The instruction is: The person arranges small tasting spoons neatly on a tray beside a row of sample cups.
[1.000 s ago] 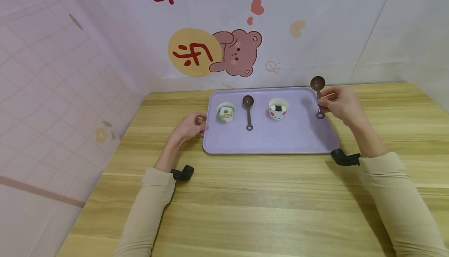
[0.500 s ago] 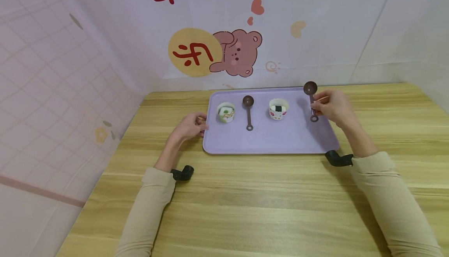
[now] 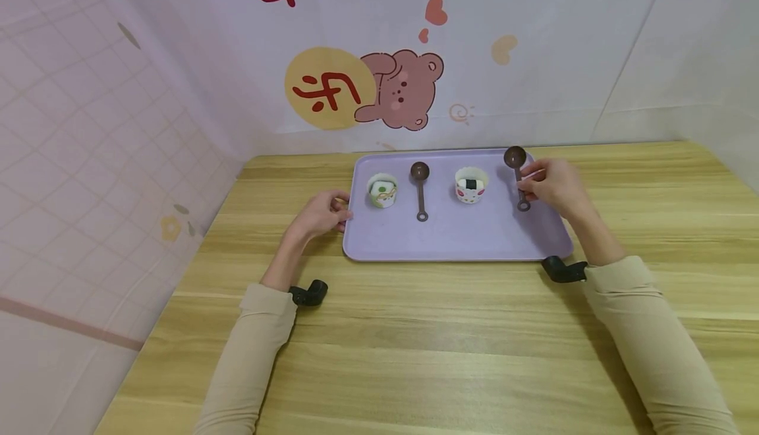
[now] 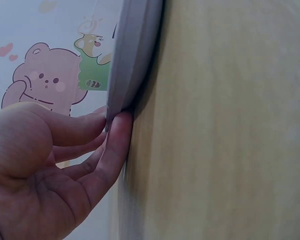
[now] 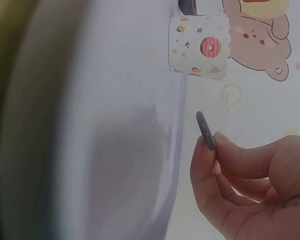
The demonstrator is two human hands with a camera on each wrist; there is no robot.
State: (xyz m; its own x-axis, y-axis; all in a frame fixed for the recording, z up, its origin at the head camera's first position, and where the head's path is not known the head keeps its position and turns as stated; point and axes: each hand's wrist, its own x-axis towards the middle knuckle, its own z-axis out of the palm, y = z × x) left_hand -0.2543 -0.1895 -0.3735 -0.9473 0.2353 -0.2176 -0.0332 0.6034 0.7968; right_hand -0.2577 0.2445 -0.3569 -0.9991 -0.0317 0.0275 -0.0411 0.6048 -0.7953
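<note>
My right hand (image 3: pixel 556 186) pinches a brown measuring spoon (image 3: pixel 515 157) by its handle, over the right end of a lilac tray (image 3: pixel 439 240). In the right wrist view the spoon's handle (image 5: pixel 205 129) sits between thumb and forefinger, apart from the tray's surface. At the tray's left edge, my left hand (image 3: pixel 320 213) grips the rim; the left wrist view has the thumb on top of the tray wall (image 4: pixel 135 55) and a finger beneath. Another brown measuring spoon (image 3: pixel 420 188) lies on the tray between two paper cups, one green-patterned (image 3: pixel 382 192), one with pink prints (image 3: pixel 470 188).
Each cup holds a small white piece; the one in the right cup has a black band. Wood-grain table (image 3: pixel 415 343) surrounds the tray. Behind it rises a white backdrop (image 3: pixel 534 79) with a printed bear. Black camera mounts (image 3: pixel 562 270) sit on both wrists.
My right hand has carried the measuring spoon leftward and lower, from the tray's right edge inward over it. The left hand, tray, cups and other spoon have stayed put.
</note>
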